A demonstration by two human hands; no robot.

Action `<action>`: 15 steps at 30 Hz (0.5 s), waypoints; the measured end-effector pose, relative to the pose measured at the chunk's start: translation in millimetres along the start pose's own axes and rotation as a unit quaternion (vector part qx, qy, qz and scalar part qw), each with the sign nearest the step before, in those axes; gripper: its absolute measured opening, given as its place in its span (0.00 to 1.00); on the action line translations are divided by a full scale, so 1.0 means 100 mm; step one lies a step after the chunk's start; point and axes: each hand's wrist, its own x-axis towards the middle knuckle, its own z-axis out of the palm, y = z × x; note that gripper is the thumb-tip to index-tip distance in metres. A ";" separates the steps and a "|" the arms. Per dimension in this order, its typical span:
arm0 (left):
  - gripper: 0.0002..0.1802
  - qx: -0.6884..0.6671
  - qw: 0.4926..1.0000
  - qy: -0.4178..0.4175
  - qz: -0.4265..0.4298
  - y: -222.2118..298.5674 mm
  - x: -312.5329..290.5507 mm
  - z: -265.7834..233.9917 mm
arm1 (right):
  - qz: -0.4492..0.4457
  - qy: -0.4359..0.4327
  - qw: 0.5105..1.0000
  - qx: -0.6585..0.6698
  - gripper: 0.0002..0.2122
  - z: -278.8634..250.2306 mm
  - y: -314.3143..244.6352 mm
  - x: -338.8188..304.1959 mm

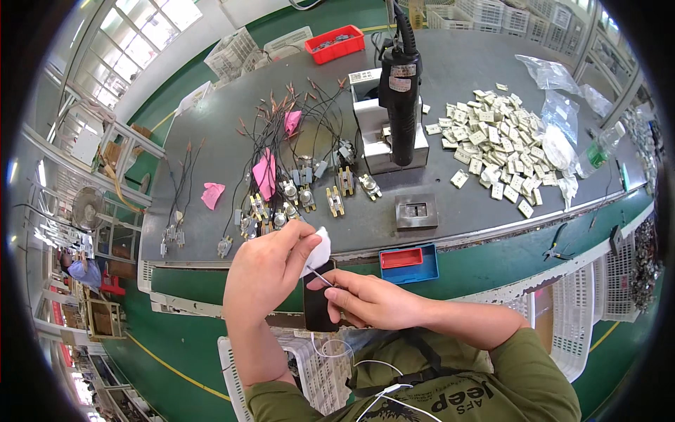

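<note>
My left hand [266, 264] pinches a small white wad [321, 253], perhaps tissue or cloth, between thumb and fingers. A thin metal rod [318, 276] is gripped in my right hand [369, 299], its tip touching or close to the wad; its kind is hard to make out. Below both hands, at the table's front edge, is a dark flat rectangular thing [318, 309] that looks like a phone. Beyond my left hand lie several small metal-and-grey switch-like parts [290, 190] with black wires. A dark metal fixture [416, 212] with a slot stands ahead of my right hand.
A black electric screwdriver [402, 105] hangs over a grey-white stand [373, 119]. At right is a heap of cream blocks [492, 141], beside a plastic bottle [601, 151]. A red tray [401, 258] sits inside a blue tray [430, 271]. Pliers [557, 246] lie near the front edge.
</note>
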 end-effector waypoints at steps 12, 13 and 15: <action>0.06 0.135 0.989 0.025 0.053 0.14 -0.13 0.11 | -0.009 0.108 0.994 -0.031 0.12 0.06 0.00 0.05; 0.05 0.175 0.982 0.028 0.068 0.19 -0.19 0.11 | -0.012 0.106 0.994 -0.032 0.12 0.08 0.03 0.05; 0.10 0.188 0.979 0.021 0.073 0.25 -0.30 0.19 | -0.070 0.148 0.985 -0.052 0.09 0.04 0.17 0.07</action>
